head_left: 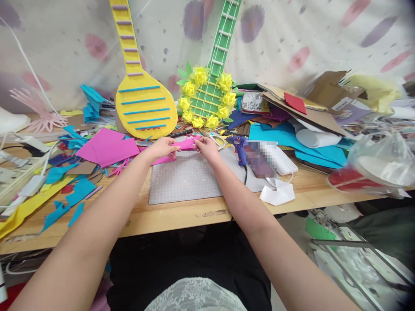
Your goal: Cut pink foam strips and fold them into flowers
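A strip of magenta paper [186, 144] is stretched between my two hands above the far part of the grey cutting mat [184, 183]. My left hand [163, 147] pinches its left end, and my right hand [206, 147] pinches the right end. Another magenta piece [164, 160] lies under my left hand on the mat's edge. Scissors [219, 141] rest just beyond my right hand, partly hidden by it. Larger magenta sheets [108, 149] lie to the left.
A yellow paper instrument [145, 103] and a green one [207, 93] ringed with yellow flowers lean at the back. Right of the mat's middle sits a blue glue gun [240, 149] with its cord. Cyan scraps [79, 192] litter the left; a bagged red-and-white bucket [363, 172] stands right.
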The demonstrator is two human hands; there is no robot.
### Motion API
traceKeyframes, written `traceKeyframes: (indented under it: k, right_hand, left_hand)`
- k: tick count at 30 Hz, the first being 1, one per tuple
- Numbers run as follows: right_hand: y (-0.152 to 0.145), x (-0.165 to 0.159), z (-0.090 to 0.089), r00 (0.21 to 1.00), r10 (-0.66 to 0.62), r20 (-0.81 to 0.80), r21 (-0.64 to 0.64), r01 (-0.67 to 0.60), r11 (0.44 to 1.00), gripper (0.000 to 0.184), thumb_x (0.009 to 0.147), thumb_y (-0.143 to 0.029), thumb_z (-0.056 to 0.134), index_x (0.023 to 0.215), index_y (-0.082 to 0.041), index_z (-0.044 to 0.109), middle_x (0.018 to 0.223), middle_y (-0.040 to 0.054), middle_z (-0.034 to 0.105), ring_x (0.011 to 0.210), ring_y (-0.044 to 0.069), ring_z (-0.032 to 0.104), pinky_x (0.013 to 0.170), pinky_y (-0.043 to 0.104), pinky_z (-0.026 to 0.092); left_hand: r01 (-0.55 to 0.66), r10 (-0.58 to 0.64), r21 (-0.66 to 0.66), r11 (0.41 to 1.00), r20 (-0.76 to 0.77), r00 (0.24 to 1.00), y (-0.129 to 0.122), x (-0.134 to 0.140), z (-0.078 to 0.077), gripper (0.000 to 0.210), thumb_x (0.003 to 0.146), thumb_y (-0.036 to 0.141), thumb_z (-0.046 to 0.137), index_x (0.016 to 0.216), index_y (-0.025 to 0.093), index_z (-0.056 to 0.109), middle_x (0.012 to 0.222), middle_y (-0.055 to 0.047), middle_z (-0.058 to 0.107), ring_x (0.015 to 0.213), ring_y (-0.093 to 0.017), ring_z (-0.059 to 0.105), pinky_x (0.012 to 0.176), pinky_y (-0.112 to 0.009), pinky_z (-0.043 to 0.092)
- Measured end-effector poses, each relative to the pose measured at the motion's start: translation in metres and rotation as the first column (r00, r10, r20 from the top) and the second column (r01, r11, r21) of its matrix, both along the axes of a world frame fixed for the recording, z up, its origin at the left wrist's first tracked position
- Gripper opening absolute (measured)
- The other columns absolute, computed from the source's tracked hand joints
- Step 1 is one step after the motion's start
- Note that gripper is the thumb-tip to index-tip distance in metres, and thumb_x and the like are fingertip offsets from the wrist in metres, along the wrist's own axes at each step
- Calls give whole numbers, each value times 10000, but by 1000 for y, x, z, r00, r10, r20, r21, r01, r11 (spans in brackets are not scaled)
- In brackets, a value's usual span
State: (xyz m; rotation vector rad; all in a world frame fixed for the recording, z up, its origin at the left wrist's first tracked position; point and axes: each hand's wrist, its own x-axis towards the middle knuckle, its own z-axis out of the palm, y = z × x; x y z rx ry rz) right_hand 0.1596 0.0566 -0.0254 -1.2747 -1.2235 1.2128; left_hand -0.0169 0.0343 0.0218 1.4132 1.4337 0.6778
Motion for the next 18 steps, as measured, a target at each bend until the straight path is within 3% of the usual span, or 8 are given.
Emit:
traceKeyframes:
  k: [4,7,10,13,18]
  right_hand:
    - [8,11,-4,968,-140,207,52,132,990,231,771,-331,594,622,-186,493,530,-43,577,481,71,474,541,196,380]
    - [11,16,-7,945,-164,283,33,161,986,222,788,-320,561,619,-186,506,563,-22,615,477,81,500,551,210,393]
    - [12,15,-10,936,-153,317,15,157,988,245,802,-295,530,585,-180,520,571,2,637,478,89,533,559,216,412]
    - [13,13,-13,934,-145,327,-20,160,987,252,799,-270,525,565,-175,537,536,12,631,481,97,556,543,211,425]
    - [16,11,-17,952,-117,283,-82,146,986,244,810,-237,505,577,-169,536,509,18,626,438,90,546,474,196,420]
  left_hand:
    - [-82,85,41,996,-91,992,15,4,1,124,685,150,663,802,131,628,658,-15,637,543,-101,553,667,-297,511]
    - [-153,200,178,972,-288,937,22,8,-3,234,696,157,641,930,139,634,744,-54,672,730,-182,630,794,-349,499]
    - [-119,327,415,902,-476,816,19,18,-9,311,763,157,543,1066,163,615,1012,-106,659,1026,-252,593,936,-404,443]
    - [-39,415,585,810,-525,743,8,33,-20,409,770,74,453,1146,151,597,1207,-149,558,1200,-283,480,1013,-422,395]
    - [234,199,554,799,-611,767,-5,51,-47,518,782,42,359,1265,119,531,1360,-134,490,1278,-235,429,1093,-389,326]
